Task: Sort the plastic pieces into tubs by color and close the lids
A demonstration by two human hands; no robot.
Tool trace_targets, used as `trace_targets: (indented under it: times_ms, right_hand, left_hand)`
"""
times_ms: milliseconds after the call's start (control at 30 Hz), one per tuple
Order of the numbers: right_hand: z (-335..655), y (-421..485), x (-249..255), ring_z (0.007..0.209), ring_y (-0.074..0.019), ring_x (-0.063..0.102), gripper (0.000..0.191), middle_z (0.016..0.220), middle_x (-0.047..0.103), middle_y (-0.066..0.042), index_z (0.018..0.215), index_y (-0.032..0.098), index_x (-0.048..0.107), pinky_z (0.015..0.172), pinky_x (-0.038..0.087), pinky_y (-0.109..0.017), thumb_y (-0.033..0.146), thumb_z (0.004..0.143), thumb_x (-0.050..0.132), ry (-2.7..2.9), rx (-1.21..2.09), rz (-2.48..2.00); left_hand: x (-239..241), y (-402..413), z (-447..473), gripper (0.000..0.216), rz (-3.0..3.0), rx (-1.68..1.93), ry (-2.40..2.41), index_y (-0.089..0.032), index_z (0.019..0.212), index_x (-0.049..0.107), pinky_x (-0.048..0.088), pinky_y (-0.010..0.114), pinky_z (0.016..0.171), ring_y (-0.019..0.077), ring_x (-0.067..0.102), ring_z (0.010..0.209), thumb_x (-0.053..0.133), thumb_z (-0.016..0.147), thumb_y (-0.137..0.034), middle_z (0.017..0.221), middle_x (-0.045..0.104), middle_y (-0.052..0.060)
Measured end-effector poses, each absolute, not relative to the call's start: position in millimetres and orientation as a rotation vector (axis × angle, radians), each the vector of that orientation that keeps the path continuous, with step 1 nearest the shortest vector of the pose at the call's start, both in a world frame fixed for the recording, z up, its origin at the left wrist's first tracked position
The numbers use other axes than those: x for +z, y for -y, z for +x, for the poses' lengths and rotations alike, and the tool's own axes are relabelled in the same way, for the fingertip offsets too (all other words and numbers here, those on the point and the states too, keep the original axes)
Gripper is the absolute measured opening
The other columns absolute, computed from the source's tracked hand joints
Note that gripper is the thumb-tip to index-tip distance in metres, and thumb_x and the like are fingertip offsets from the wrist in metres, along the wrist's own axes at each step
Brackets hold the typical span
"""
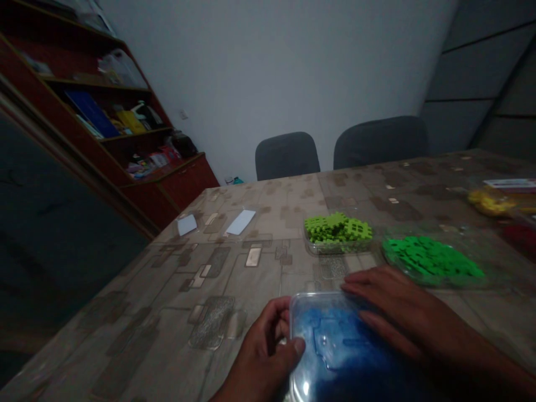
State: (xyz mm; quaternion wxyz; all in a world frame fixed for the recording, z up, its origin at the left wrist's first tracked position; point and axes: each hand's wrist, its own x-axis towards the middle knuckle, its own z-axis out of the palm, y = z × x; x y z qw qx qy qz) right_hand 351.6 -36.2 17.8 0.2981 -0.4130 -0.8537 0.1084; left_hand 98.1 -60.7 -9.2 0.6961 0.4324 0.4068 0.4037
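A clear plastic box (pixel 330 346) full of blue pieces, with its lid on, sits at the table's near edge. My left hand (pixel 262 352) grips its left rim, thumb on top of the lid and fingers curled at the side. Flat on the lid's right part lies my right hand (pixel 393 312), fingers stretched out and pointing left. Beyond the box stand an open tray of light green pieces (pixel 337 229) and, to its right, a tray of darker green pieces (pixel 431 258).
The table (pixel 167 312) has a patterned brown cover. Two pale cards (pixel 240 222) lie at its far left. Yellow and red items (pixel 492 202) sit at the right edge. Two grey chairs (pixel 287 155) stand behind the table, and a red shelf unit (pixel 125 128) stands on the left.
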Motion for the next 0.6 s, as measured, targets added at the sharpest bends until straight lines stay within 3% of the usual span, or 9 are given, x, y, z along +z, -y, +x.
trace_targets:
  times_ms: [100,200,300,600]
  right_hand:
    - [321,7,40,0.101,-0.0253,0.059,0.024,0.106,0.069,-0.010,0.105,0.019,0.070,0.088,0.045,-0.041,0.028,0.090,0.054,2.255,0.795,-1.210]
    - [297,-15,44,0.077,-0.0192,0.061,0.014,0.081,0.069,-0.006,0.083,0.015,0.072,0.069,0.045,-0.030,0.024,0.081,0.061,2.184,1.167,-1.259]
    - [287,-25,39,0.064,-0.0141,0.056,0.014,0.068,0.064,-0.002,0.075,0.013,0.068,0.057,0.039,-0.024,0.023,0.080,0.059,2.137,1.323,-1.260]
    - [294,-31,33,0.067,-0.0135,0.052,0.011,0.070,0.059,0.000,0.077,0.014,0.063,0.061,0.039,-0.024,0.024,0.079,0.058,2.052,1.593,-1.133]
  left_hand:
    - [-5,60,101,0.046,0.870,0.927,-0.877,-0.019,0.107,0.062,0.050,0.030,0.073,0.0190,0.065,0.078,0.083,0.070,-0.038,0.090,0.067,0.006]
    - [-4,60,101,0.046,0.773,0.943,-0.861,-0.018,0.104,0.063,0.051,0.030,0.071,0.0193,0.067,0.076,0.085,0.067,-0.034,0.087,0.069,0.006]
    - [-4,59,100,0.043,0.695,0.946,-0.848,-0.016,0.101,0.065,0.050,0.028,0.070,0.0178,0.067,0.072,0.085,0.068,-0.033,0.080,0.070,0.005]
    - [-14,58,100,0.039,0.681,0.981,-0.782,-0.017,0.100,0.067,0.049,0.028,0.076,0.0172,0.068,0.079,0.086,0.068,-0.028,0.085,0.071,0.006]
